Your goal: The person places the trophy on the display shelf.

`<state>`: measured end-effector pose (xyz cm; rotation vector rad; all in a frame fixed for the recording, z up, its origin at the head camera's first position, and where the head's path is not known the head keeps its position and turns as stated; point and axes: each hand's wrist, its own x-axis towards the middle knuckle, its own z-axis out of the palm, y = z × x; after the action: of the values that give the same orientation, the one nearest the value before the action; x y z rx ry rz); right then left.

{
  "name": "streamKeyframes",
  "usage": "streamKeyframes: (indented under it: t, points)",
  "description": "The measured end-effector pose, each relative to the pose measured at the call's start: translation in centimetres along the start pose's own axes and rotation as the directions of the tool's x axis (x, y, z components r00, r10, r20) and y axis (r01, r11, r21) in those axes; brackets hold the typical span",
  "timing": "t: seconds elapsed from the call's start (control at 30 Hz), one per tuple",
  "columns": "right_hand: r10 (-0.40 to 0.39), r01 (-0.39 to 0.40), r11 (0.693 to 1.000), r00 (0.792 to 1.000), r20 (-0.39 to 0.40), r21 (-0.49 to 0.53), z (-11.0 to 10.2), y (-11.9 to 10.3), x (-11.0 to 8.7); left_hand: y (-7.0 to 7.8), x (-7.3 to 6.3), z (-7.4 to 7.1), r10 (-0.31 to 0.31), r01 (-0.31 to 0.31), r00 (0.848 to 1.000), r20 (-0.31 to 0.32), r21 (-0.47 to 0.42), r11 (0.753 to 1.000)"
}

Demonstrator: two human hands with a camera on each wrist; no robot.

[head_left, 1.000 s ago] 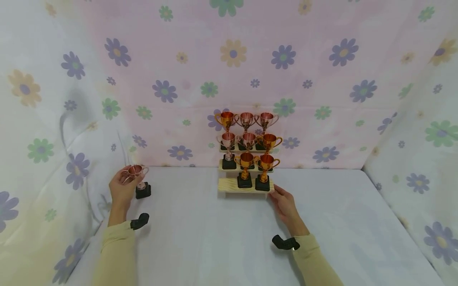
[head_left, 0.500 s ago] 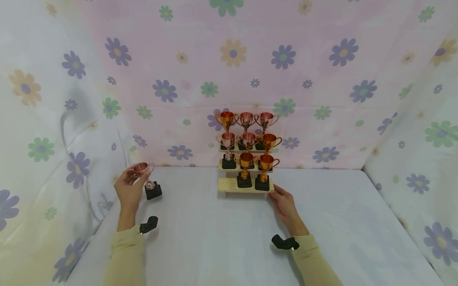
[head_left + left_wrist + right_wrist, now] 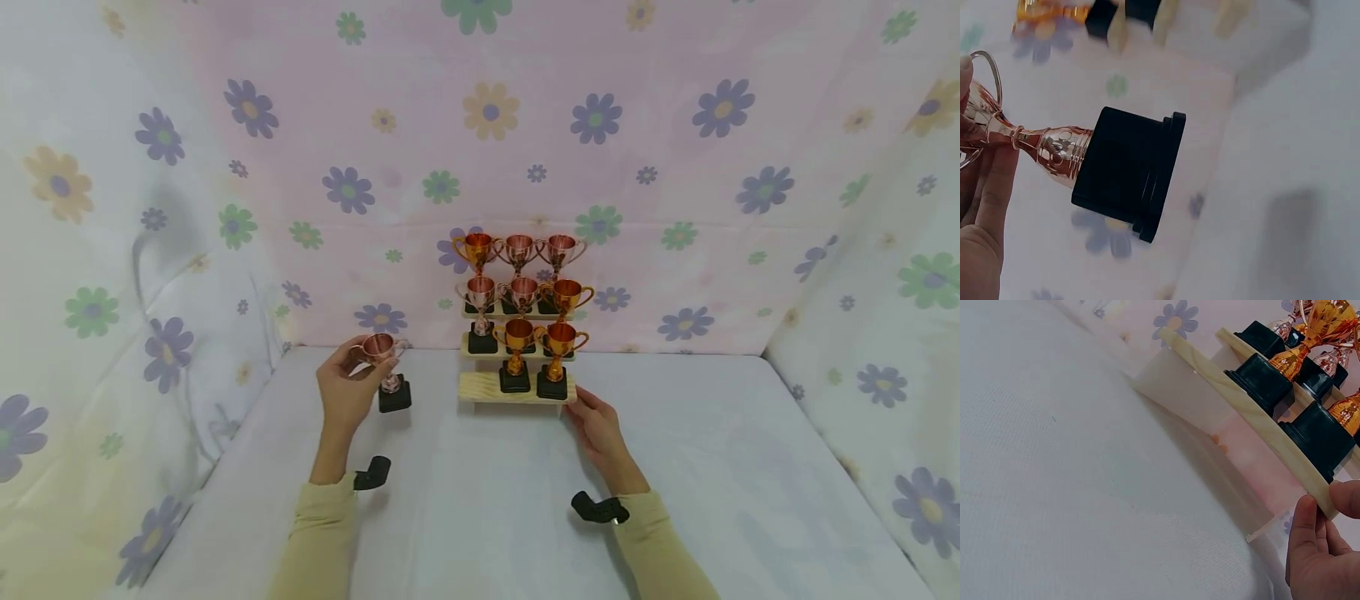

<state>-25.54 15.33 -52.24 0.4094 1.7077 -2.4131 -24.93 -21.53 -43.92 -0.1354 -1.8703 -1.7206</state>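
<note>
My left hand grips a rose-gold trophy cup by its bowl. Its black base hangs above the table in the left wrist view. To the right stands a three-tier wooden shelf with trophy cups on every tier. On the bottom tier, two gold trophies occupy the middle and right, and bare wood shows at the left. My right hand pinches the right end of the bottom board between thumb and fingers.
A white-covered table spreads beneath both hands. Flowered cloth hangs behind the shelf and along both sides. Gold and rose-gold trophies fill the top and middle tiers, their handles close together. Black wrist cameras jut inward.
My left hand has carried the rose-gold trophy rightward from the far left of the table, nearer the shelf. The right hand keeps its hold on the shelf's corner.
</note>
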Motion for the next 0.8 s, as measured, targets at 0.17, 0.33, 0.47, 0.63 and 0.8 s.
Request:
streamKeyframes:
  t: [0.17,0.33,0.47,0.63,0.8]
  points:
    - [0.000,-0.001,1.000,1.000,0.003,0.006,-0.1,0.0,0.0,0.5,-0.6,4.1,0.018,-0.015,0.997,0.080,-0.041,0.999]
    - [-0.010,0.010,1.000,1.000,0.010,-0.005,-0.1,0.1,0.0,1.4,-0.9,7.6,0.025,-0.021,0.989,0.145,-0.027,0.999]
    - [-0.019,0.019,1.000,1.000,0.012,-0.002,-0.1,0.2,0.1,2.1,-1.2,9.5,0.029,-0.027,0.985,0.169,-0.010,1.000]
    - [-0.022,0.022,1.000,0.999,0.023,-0.006,-0.1,0.4,0.2,3.9,-1.6,10.3,0.025,-0.022,0.984,0.176,-0.018,1.000]
    - [-0.020,0.020,1.000,1.000,0.013,-0.005,-0.3,0.4,0.2,3.8,-1.7,10.8,0.021,-0.013,0.982,0.188,-0.043,0.999]
